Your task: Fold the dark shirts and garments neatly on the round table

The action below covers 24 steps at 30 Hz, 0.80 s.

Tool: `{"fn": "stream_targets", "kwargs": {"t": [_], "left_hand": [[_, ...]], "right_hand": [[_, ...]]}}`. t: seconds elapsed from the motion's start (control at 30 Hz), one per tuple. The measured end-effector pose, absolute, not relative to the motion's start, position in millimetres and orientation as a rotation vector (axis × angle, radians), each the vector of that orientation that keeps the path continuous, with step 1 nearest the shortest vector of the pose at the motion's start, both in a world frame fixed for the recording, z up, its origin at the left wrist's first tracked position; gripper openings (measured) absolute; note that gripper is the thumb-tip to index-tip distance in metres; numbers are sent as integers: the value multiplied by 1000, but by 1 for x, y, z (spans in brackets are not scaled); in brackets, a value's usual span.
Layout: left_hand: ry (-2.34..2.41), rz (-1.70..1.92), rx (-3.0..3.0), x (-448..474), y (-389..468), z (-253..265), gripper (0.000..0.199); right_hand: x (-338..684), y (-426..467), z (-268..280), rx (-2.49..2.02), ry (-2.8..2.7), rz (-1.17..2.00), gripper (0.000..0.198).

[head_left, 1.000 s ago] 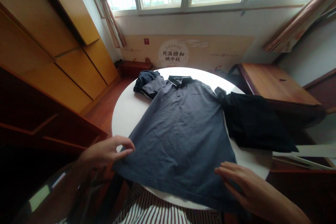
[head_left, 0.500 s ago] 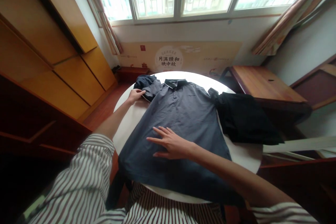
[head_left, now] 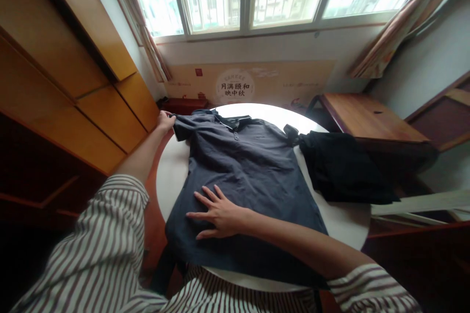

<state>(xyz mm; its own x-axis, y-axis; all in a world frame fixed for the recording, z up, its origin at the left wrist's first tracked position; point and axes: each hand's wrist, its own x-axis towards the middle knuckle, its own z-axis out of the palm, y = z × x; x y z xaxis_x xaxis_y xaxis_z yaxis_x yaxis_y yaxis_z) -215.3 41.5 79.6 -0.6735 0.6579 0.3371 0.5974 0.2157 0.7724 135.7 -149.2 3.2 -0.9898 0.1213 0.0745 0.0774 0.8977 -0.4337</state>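
Note:
A dark grey polo shirt lies spread over a round white table, its collar toward the window and its hem over the near edge. At the far left, my left hand pinches the end of the shirt's left-side sleeve and holds it stretched outward. My right hand rests on the lower front of the shirt, palm down with the fingers spread. Creases run across the chest from the pulled sleeve. The sleeve on the right side lies bunched beside the dark clothes.
Folded black clothing lies at the table's right, partly past its edge. Behind the left sleeve, a dark bundle shows only in part. A wooden desk stands at the back right, yellow cabinets at the left.
My left hand has moved outward to the left, pulling the sleeve straight and shifting the collar left. My right hand has slid slightly left and nearer, fingers spread wider.

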Motion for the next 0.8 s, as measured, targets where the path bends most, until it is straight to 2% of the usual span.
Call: {"fn": "stream_targets", "kwargs": {"t": [0.13, 0.23, 0.33, 0.43, 0.53, 0.63, 0.8], "left_hand": [[2536, 1092, 1745, -180, 35, 74, 31], [2260, 593, 2312, -125, 36, 63, 28], [1999, 309, 2481, -70, 44, 42, 31], [1969, 170, 2462, -31, 60, 17, 36], [2043, 88, 2402, -11, 78, -4, 53], [2116, 97, 2367, -7, 94, -17, 67], [2101, 124, 2372, -12, 119, -25, 70]], "right_hand": [[149, -127, 13, -192, -2887, 697, 64], [166, -80, 24, -405, -2782, 611, 46], [186, -20, 29, -818, -2669, 431, 35], [204, 28, 23, -1295, -2592, 271, 47], [214, 51, 9, -1607, -2600, 279, 60], [217, 58, -5, -1675, -2605, 333, 64], [219, 70, -8, -1806, -2485, 325, 66]]}}
